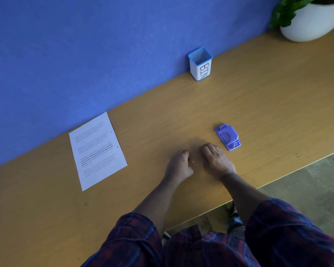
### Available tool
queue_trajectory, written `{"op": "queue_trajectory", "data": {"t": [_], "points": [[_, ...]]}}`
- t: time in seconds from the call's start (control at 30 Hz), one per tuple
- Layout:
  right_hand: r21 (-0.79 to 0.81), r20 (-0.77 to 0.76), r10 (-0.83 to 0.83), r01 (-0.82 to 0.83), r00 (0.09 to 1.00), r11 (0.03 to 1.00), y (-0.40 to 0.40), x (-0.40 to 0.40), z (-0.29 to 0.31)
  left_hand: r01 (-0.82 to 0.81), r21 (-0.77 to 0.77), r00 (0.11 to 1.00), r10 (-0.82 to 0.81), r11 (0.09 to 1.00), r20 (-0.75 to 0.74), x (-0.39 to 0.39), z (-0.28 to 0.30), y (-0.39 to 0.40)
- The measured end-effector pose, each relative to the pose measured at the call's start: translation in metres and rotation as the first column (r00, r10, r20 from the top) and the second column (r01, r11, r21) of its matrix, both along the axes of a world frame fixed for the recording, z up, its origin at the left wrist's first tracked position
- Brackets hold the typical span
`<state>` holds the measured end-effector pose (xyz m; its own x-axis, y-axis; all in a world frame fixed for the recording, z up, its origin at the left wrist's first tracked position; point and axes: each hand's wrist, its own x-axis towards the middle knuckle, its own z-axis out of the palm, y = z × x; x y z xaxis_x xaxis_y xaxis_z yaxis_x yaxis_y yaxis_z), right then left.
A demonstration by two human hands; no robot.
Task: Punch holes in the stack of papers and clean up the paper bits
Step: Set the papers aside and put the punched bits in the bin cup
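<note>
Flanking 1 paper bit (193,162) (perhaps touching): hands.

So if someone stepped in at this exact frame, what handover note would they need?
Left hand: on the table, fingers curled, nothing visibly held.
Right hand: resting on the table, fingers bent down, nothing visibly held.
Paper bit: one small white speck lies on the table between the hands.
Papers: flat at the left by the blue wall, two holes showing near the right edge, so punching looks done.
Hole punch: set down just beyond the right hand.
Bin: upright at the wall; its contents cannot be seen.
Left to do: gather the bit, and any others, into the bin.
</note>
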<state>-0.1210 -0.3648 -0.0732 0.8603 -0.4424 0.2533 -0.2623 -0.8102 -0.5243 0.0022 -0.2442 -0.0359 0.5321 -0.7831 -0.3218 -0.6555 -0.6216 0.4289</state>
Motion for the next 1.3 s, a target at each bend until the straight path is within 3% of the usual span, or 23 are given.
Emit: {"op": "queue_trajectory", "data": {"t": [0.1,0.17,0.43,0.63,0.93,1.1,1.3], "points": [[-0.002,-0.002,0.003,-0.003,1.000,1.000,0.000,0.000,-0.001,-0.255,-0.018,0.948,0.246,0.967,-0.203,0.005,0.002,0.001],[-0.008,0.010,0.005,-0.004,1.000,1.000,0.000,0.000,-0.002,-0.351,-0.007,0.906,0.338,0.936,-0.256,0.010,0.005,0.001],[-0.019,0.013,0.010,-0.010,1.000,1.000,0.000,0.000,0.001,-0.382,-0.020,0.898,0.366,0.924,-0.243,0.010,0.003,0.000],[-0.028,-0.016,0.019,-0.019,1.000,0.999,-0.001,0.000,0.000,-0.244,-0.087,0.959,0.227,0.966,-0.172,0.008,0.004,0.002],[-0.013,-0.025,0.011,-0.011,1.000,1.000,-0.001,0.001,-0.001,0.020,-0.005,0.995,-0.020,1.000,0.095,-0.008,0.013,0.001],[-0.014,-0.027,0.005,-0.005,1.000,1.000,0.000,0.000,0.003,0.153,0.140,0.958,-0.181,0.978,0.221,-0.013,0.006,0.000],[-0.024,-0.021,0.009,-0.010,1.000,1.000,0.000,0.001,0.004,0.283,0.216,0.836,-0.351,0.934,0.421,-0.019,-0.001,0.002]]}}
